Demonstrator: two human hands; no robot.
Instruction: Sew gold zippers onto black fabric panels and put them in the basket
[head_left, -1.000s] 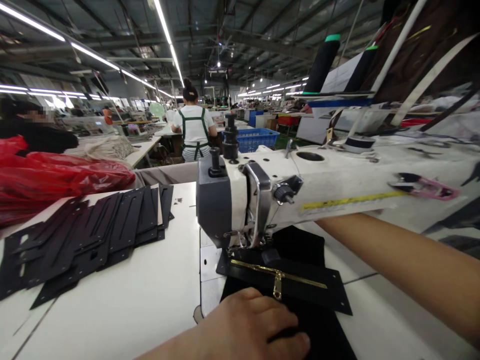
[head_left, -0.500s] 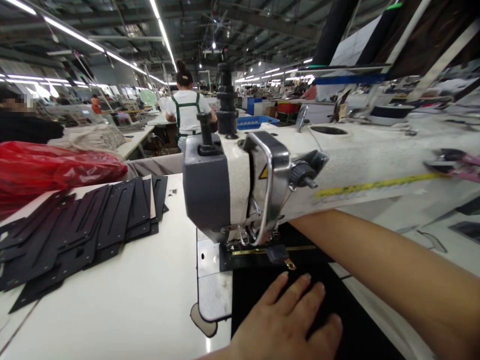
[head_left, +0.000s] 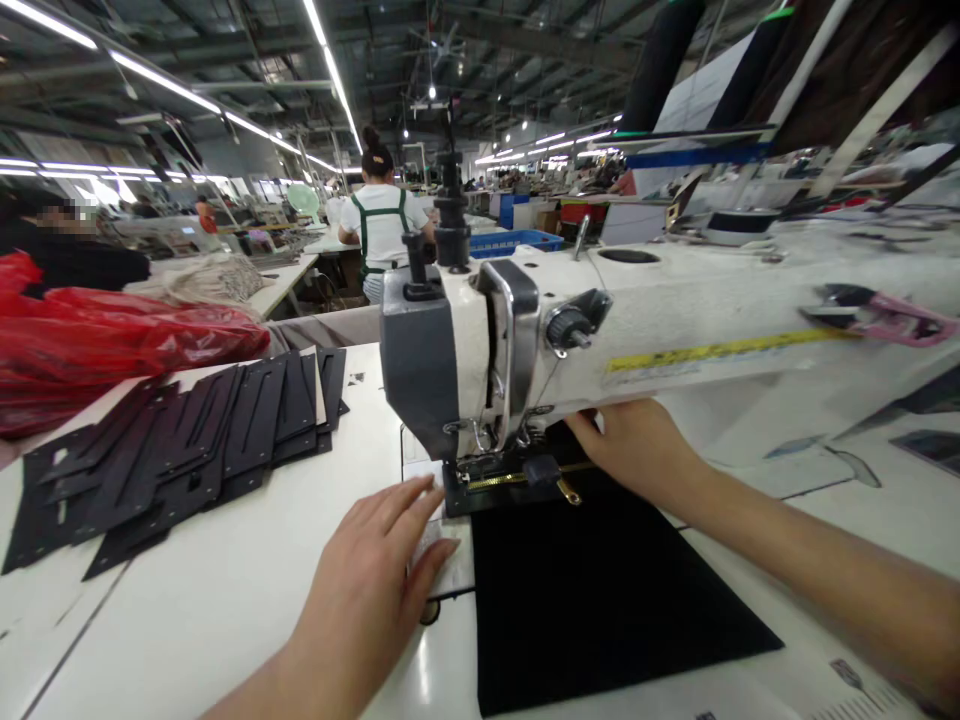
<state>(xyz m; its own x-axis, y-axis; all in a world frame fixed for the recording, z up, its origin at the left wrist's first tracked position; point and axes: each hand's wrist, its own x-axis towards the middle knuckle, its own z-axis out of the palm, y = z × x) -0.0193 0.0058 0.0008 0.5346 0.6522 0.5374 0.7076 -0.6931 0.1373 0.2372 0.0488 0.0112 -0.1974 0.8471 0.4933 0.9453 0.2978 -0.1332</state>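
Note:
A black fabric panel (head_left: pixel 600 600) lies on the white table, its far end under the head of a sewing machine (head_left: pixel 420 350). Along that end runs a gold-toothed zipper (head_left: pixel 499 481) with a gold pull (head_left: pixel 569 491) and a small dark tab. My left hand (head_left: pixel 382 545) rests by the metal plate, left of the panel, thumb apart from the fingers and nothing in it. Behind the zipper, my right hand (head_left: pixel 630 445) is at the panel's far right edge, partly behind the machine head; its fingertips are hidden.
Black slotted pieces (head_left: pixel 247 420) lie overlapped at the left, near a red plastic bag (head_left: pixel 135 325). Pink-handled snips (head_left: pixel 892 315) rest on the machine arm. Beyond, a person in a white shirt (head_left: pixel 382 220) sits near a blue crate (head_left: pixel 514 242).
My left hand has moved off the panel to the left, beside the metal plate. My right hand has come into view from behind the machine. The camera view has shifted slightly.

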